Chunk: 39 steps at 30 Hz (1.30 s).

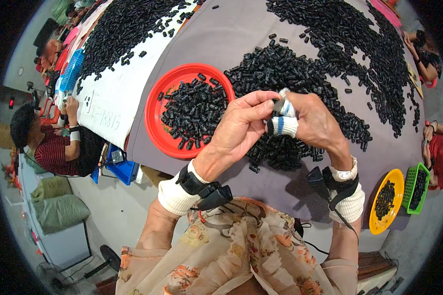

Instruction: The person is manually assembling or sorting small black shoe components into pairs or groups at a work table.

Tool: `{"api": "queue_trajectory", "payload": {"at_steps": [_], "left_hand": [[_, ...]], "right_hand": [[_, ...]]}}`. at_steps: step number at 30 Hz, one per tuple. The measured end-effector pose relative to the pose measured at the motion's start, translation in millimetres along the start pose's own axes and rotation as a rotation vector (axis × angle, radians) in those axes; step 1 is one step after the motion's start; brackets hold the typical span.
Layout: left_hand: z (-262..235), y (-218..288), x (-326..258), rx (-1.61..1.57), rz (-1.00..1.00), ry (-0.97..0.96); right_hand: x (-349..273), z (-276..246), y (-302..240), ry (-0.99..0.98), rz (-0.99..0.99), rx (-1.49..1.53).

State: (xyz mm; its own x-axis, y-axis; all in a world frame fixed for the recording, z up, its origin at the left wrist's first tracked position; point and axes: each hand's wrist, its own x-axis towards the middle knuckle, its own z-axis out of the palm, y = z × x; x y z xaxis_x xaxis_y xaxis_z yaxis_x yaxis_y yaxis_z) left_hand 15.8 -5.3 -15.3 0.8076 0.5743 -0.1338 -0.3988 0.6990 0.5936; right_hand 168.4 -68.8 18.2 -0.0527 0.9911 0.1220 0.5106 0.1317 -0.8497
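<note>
My left hand (243, 123) and my right hand (322, 120) meet above a heap of small black cylindrical parts (280, 73). The left thumb and forefinger pinch together on a small black part (277, 105), of which only a dark bit shows. Curled inward, the right fingers wear white knitted finger covers (286, 126) with blue stripes. What lies under the right fingertips is hidden. Left of my hands, a round red tray (153, 115) holds many more black parts.
The grey-covered table (202, 49) carries another large black heap (349, 39). On the right are a yellow plate (392, 216) and a green basket (410, 208) with black parts. A co-worker (49, 142) sits left by a white-covered table (113, 98); other people work at the right edge.
</note>
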Motion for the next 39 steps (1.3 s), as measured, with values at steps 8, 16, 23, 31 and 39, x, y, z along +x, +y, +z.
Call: {"api": "queue_trajectory", "payload": {"at_steps": [8, 16, 23, 31, 39], "left_hand": [[3, 3, 0, -0.125, -0.015, -0.023], [-4, 2, 0, -0.216, -0.038, -0.194], [-5, 1, 1, -0.217, -0.045, -0.175], [-6, -1, 1, -0.227, -0.07, -0.14], [-3, -3, 1, -0.2, -0.059, -0.09]], "right_hand": [[1, -4, -7, 0.031, 0.024, -0.005], [3, -8, -13, 0.013, 0.046, -0.011], [4, -6, -13, 0.019, 0.043, -0.05], [3, -5, -8, 0.023, 0.006, -0.056], [0, -4, -6, 0.019, 0.03, -0.032]]}}
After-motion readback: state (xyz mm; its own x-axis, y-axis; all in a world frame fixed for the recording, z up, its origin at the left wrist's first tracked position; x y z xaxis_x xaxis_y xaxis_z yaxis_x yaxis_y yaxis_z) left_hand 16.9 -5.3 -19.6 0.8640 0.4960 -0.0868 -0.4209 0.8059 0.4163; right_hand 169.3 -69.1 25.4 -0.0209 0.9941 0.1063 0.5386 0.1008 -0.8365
